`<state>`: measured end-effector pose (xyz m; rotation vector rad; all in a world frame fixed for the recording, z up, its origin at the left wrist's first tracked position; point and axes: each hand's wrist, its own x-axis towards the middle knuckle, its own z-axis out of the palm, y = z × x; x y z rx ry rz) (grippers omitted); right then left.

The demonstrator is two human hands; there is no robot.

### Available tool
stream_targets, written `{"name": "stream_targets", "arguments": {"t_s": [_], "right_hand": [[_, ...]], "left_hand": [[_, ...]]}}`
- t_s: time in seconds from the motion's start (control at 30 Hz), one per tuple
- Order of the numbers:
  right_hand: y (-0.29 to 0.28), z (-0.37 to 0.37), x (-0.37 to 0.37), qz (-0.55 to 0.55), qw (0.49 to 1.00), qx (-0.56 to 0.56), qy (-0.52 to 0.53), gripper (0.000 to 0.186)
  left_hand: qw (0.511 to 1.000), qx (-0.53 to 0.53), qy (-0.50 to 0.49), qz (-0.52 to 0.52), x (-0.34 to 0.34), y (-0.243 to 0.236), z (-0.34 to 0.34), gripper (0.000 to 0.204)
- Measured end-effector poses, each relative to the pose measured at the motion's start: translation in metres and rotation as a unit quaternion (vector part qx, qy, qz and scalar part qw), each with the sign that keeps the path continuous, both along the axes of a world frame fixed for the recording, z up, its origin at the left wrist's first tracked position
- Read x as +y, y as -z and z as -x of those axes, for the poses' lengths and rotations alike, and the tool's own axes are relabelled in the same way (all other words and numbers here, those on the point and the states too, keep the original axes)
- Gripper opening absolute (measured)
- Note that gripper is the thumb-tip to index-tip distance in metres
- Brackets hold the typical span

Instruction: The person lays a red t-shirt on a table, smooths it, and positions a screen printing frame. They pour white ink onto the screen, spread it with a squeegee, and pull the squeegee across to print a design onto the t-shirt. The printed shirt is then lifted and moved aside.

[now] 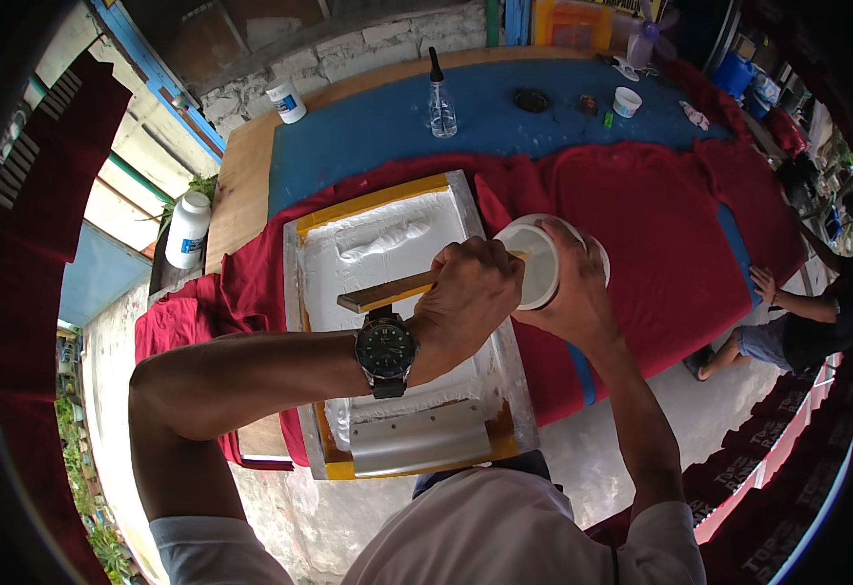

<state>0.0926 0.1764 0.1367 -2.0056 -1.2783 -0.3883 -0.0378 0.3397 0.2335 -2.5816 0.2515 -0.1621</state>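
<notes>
My left hand, with a dark watch on its wrist, is closed on a wooden spatula or squeegee with a yellow edge, held level beside the mouth of a white tub. My right hand grips that tub by its side, tilted slightly toward me. Beneath both hands lies a screen-printing frame with yellow tape. White paste forms a thick ridge near its far end, and a silver flat blade or plate rests at its near end. The part of the spatula under my left fingers is hidden.
Red fabric covers much of the blue-topped table, which holds a spray bottle, white containers, a small cup and several small items. Another person is at the table's right side, a hand on the fabric.
</notes>
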Motion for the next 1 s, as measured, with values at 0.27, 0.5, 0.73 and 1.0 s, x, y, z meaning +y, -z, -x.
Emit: {"name": "stream_targets", "arguments": {"t_s": [0.27,0.5,0.73,1.0], "right_hand": [[0.004,-0.002,-0.011,0.012,1.0,0.005,-0.018,0.112],[0.004,-0.007,-0.017,0.009,1.0,0.003,-0.022,0.108],[0.008,-0.013,-0.019,-0.021,1.0,-0.018,-0.011,0.117],[0.001,-0.019,-0.022,-0.024,1.0,0.016,0.007,0.117]], "left_hand": [[0.965,0.211,0.041,0.147,0.021,-0.018,-0.018,0.007],[0.887,0.255,-0.121,0.364,0.033,-0.035,-0.037,0.024],[0.811,0.313,-0.18,0.46,0.059,-0.017,-0.058,0.039],[0.76,0.315,-0.281,0.494,0.094,-0.05,-0.031,0.042]]}}
